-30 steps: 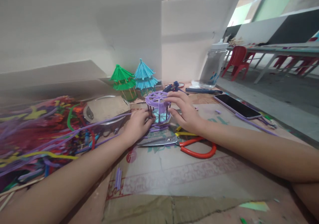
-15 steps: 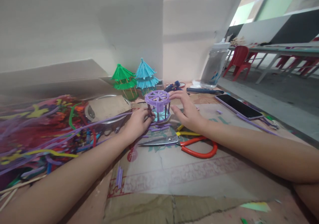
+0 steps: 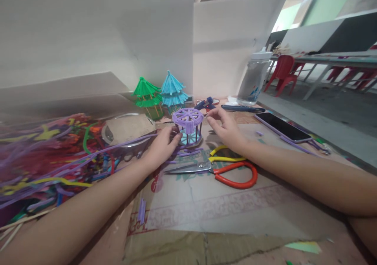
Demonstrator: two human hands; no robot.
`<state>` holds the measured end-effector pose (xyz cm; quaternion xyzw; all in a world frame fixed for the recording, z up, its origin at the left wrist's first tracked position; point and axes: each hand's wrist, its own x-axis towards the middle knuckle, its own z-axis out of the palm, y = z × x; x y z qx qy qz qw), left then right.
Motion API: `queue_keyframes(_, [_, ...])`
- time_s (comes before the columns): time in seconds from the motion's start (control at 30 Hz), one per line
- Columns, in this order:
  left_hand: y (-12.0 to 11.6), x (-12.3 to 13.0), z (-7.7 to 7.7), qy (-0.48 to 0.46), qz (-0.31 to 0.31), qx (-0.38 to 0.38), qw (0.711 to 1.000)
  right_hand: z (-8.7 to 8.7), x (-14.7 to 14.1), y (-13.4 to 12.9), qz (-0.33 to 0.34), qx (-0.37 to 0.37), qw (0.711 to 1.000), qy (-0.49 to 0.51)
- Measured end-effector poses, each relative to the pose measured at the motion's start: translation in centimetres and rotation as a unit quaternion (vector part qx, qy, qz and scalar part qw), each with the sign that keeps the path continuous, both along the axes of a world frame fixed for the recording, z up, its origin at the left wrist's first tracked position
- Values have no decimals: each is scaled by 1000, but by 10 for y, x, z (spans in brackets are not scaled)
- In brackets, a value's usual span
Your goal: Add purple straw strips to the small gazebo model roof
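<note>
A small purple pipe-cleaner pavilion frame (image 3: 188, 117) stands in front of me, with a spoked round top, dark posts and a light blue floor. My left hand (image 3: 163, 142) is closed at its lower left side, thumb and fingers against the base. To the right of the top, a short gap away, my right hand (image 3: 225, 127) has thumb and index fingertips brought together; anything between them is too small to make out. Cut purple pieces (image 3: 188, 152) lie before the frame. Nearer me are scissors (image 3: 203, 166) with one red and one yellow handle.
Behind stand a green model pavilion (image 3: 147, 94) and a blue one (image 3: 173, 90). A blue glue gun (image 3: 207, 103), water bottle (image 3: 253, 78) and phone (image 3: 282, 127) are to the right. Pipe cleaners (image 3: 59, 151) heap up at left beside a metal tray (image 3: 149, 139).
My right hand has drawn back slightly right from the purple frame's top, and its thumb and index fingertip have come together. My left hand stays at the base.
</note>
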<state>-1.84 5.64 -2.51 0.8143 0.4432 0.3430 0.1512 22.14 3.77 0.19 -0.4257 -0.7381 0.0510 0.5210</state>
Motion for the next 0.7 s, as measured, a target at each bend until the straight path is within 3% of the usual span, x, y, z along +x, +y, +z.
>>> queue_keyframes(0.1, [2,0,1,17,-5,-2,1000,12,12,-5,31,-20,994,-101])
queue_keyframes(0.23, [4,-1,-2,31,-19,19,999,27,17,-17,115,-104,947,-283])
queue_keyframes(0.33, [3,-1,-3,33,-19,31,999,25,9,-25,91,-137,918,-361])
queue_keyframes(0.57, [3,-1,-5,48,-13,37,998,2,-4,-22,42,-154,913,-374])
queue_keyframes(0.7, [8,-3,-9,63,-12,42,997,15,5,-18,38,-170,916,-360])
